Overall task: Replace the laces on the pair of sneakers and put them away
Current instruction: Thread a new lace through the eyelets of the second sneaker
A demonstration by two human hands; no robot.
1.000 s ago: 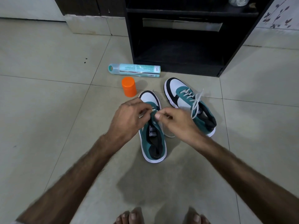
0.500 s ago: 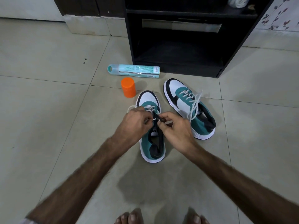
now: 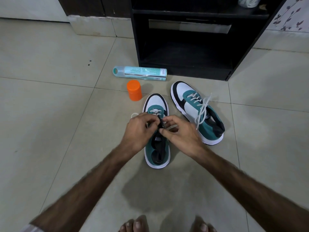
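Pale beige tiled floor [image 3: 50, 114] is carrying every item in view. At the far centre-right a black open-fronted wooden cabinet [image 3: 184, 47] is standing, its low shelf presumably awaiting the pair.

The right-hand teal, white and black sneaker [image 3: 189, 104] is lying near the cabinet, toe pointing far-left, already threaded, with loose white lace ends [image 3: 203, 109] trailing across its opening.

The left-hand teal and white sneaker [image 3: 156, 148] is lying directly under both hands, its long axis running near-to-far with the toe away from the person. Its white lace [image 3: 154, 112] is crossing only the farthest eyelets, and a loop is showing at the left of the shoe.

The left hand [image 3: 138, 129] is curling over the left side of the tongue and appears to be pinching the lace, though the contact is partly hidden. The right hand [image 3: 180, 131] is pinching at the black tongue [image 3: 161, 123] between thumb and forefinger. Both hands are equally close to the next eyelets, which lie just nearer the person than the threaded rows.

A pale turquoise cylindrical spray can [image 3: 140, 73] is lying on its side at the far left of the shoes; its printing is too small to read. An orange plastic cap [image 3: 134, 90] is standing just nearer. A tongue label is showing below the hands but is illegible.
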